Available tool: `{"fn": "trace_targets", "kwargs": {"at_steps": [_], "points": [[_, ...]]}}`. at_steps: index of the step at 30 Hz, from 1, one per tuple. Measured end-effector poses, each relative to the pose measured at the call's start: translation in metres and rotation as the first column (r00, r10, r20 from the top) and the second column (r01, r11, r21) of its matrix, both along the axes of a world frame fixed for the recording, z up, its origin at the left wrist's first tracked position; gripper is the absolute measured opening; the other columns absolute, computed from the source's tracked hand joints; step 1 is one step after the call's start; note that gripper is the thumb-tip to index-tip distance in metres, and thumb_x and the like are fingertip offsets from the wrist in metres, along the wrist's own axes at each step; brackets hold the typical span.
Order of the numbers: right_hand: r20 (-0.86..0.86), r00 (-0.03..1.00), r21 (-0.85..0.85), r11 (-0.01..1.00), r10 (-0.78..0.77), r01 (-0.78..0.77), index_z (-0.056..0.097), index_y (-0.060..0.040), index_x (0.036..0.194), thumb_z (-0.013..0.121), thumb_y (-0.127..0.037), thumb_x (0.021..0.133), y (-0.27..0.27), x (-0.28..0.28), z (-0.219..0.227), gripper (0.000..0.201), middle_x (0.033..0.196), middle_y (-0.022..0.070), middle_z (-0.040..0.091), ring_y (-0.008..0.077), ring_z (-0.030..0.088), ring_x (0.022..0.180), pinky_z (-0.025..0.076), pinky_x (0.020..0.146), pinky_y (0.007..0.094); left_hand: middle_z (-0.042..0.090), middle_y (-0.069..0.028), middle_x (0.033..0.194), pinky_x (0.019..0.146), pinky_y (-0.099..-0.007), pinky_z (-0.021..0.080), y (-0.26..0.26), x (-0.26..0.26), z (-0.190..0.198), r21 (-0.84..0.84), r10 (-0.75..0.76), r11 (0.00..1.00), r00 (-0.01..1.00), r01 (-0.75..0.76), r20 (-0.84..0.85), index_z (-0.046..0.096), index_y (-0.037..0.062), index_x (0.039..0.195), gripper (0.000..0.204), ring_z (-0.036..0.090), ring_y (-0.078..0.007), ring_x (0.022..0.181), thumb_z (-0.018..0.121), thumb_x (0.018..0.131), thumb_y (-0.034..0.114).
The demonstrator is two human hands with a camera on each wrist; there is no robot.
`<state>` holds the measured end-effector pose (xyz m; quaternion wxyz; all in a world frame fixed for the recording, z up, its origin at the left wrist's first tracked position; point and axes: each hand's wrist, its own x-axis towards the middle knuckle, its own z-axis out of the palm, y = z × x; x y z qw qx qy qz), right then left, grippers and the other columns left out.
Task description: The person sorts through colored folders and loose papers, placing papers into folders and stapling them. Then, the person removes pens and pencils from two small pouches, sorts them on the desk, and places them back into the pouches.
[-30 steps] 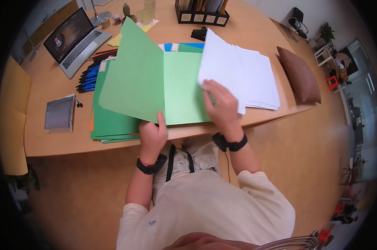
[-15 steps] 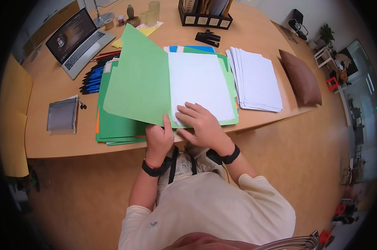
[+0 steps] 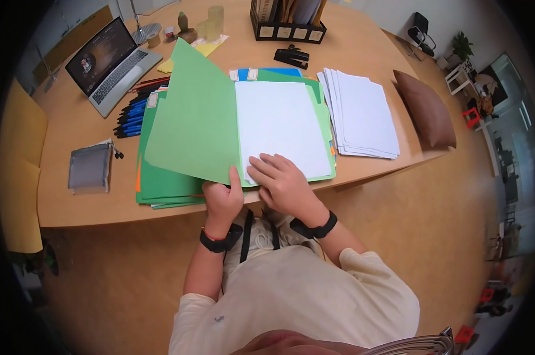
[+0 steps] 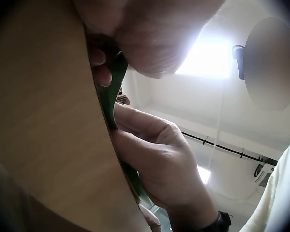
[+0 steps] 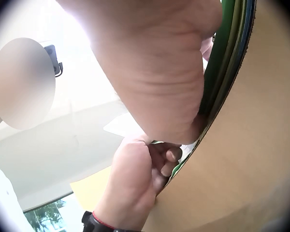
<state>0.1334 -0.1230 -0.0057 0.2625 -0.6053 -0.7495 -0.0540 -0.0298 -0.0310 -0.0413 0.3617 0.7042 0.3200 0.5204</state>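
A light green folder (image 3: 198,118) lies spread on the desk, its left cover tilted up. White sheets (image 3: 282,127) rest on its right side. At the fold's lower edge my left hand (image 3: 223,198) pinches the folder, thumb on top and fingers curled beneath; in the right wrist view the left hand (image 5: 159,164) shows those curled fingers. My right hand (image 3: 284,184) rests on the lower left part of the sheets with its fingers extended. In the left wrist view the right hand (image 4: 154,150) is at the desk edge.
Darker green folders (image 3: 170,183) are stacked underneath. Right of them lies a paper pile (image 3: 365,115), then a brown cushion (image 3: 424,109). A black stapler (image 3: 291,57) and a file organizer (image 3: 288,29) stand behind. Pens (image 3: 131,115), a laptop (image 3: 111,65) and a grey pouch (image 3: 90,168) are left.
The right hand has brought white sheets from the right onto the folder's right side and let them lie there, then slid slightly lower. The left hand has kept its hold on the folder.
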Motion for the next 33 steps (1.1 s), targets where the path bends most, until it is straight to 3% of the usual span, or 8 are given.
{"fn": "trace_targets", "kwargs": {"at_steps": [10,13,16,19,22,24,30,33], "points": [[0.005,0.998,0.004,0.998,0.063,-0.063,0.071,-0.0025,0.127,0.075,-0.013,0.084,-0.002,0.006,0.002,0.044,0.139,0.0151,0.067,0.0349,0.062,0.128,0.052,0.108,0.051,0.074,-0.0178,0.092,0.08,-0.0449,0.056,0.007,-0.001,-0.005,-0.096,-0.113,0.99,0.981,0.099,-0.158,0.073,-0.0051,0.105,0.016,0.07,-0.0367,0.084,0.077,0.093,0.005],[-0.138,0.948,-0.167,0.937,0.286,-0.307,0.074,-0.0016,0.121,0.077,-0.021,0.09,0.001,0.03,0.042,0.037,0.135,0.0188,0.07,0.0393,0.063,0.128,0.053,0.107,0.0488,0.074,-0.019,0.093,0.08,-0.0456,0.056,0.008,-0.004,-0.007,-0.016,-0.082,0.997,0.973,0.081,-0.214,0.073,-0.005,0.104,0.015,0.07,-0.0388,0.086,0.075,0.095,0.006],[-0.051,0.954,-0.291,0.91,0.295,-0.296,0.076,-0.0011,0.119,0.077,-0.031,0.093,0.024,0.068,0.093,0.039,0.13,0.0225,0.072,0.0408,0.065,0.125,0.054,0.106,0.047,0.074,-0.0205,0.095,0.08,-0.0462,0.056,0.012,-0.006,-0.014,0.128,-0.046,0.988,0.958,0.085,-0.284,0.073,-0.0048,0.105,0.014,0.069,-0.0408,0.086,0.072,0.098,0.007],[-0.002,0.993,-0.397,0.912,0.116,-0.107,0.078,-0.0033,0.119,0.076,-0.03,0.096,0.083,0.11,0.126,0.035,0.121,0.0174,0.077,0.0372,0.071,0.115,0.057,0.1,0.0447,0.073,-0.0216,0.099,0.081,-0.0466,0.056,0.013,-0.008,-0.018,0.12,-0.066,0.987,0.945,0.109,-0.322,0.073,-0.0048,0.106,0.015,0.069,-0.0413,0.087,0.071,0.099,0.008],[0.136,0.989,-0.373,0.921,-0.066,0.113,0.079,-0.0036,0.115,0.072,-0.033,0.098,0.167,0.156,0.129,0.035,0.111,0.0179,0.079,0.0375,0.074,0.103,0.06,0.091,0.0452,0.074,-0.0225,0.1,0.082,-0.0471,0.056,0.013,-0.01,-0.016,-0.151,-0.155,0.983,0.929,0.109,-0.337,0.073,-0.0049,0.108,0.018,0.069,-0.0424,0.087,0.069,0.101,0.012],[0.352,0.902,-0.455,0.796,-0.251,0.399,0.078,-0.0021,0.115,0.069,-0.033,0.099,0.209,0.169,0.135,0.035,0.112,0.0187,0.079,0.0386,0.074,0.105,0.059,0.093,0.0463,0.074,-0.0236,0.1,0.082,-0.0473,0.056,0.015,-0.01,-0.011,-0.067,-0.154,0.988,0.911,0.139,-0.382,0.072,-0.0052,0.108,0.021,0.069,-0.0433,0.088,0.068,0.102,0.015],[0.432,0.787,-0.429,0.668,-0.44,0.608,0.081,-0.0063,0.112,0.066,-0.02,0.094,0.292,0.245,0.059,0.028,0.115,0.0198,0.078,0.0357,0.075,0.111,0.06,0.092,0.0469,0.074,-0.0255,0.1,0.084,-0.0487,0.055,0.02,-0.01,0.0,-0.25,-0.205,0.962,0.904,0.114,-0.375,0.071,-0.0062,0.109,0.025,0.069,-0.0451,0.093,0.069,0.101,0.018],[0.44,0.746,-0.254,0.727,-0.5,0.637,0.08,-0.0061,0.119,0.069,-0.017,0.092,0.3,0.244,0.034,0.031,0.126,0.0188,0.076,0.0353,0.072,0.119,0.059,0.099,0.0453,0.074,-0.0256,0.101,0.085,-0.0492,0.055,0.019,-0.009,0.005,-0.329,-0.214,0.94,0.91,0.092,-0.356,0.071,-0.0065,0.109,0.026,0.069,-0.0455,0.094,0.07,0.101,0.018]]}}
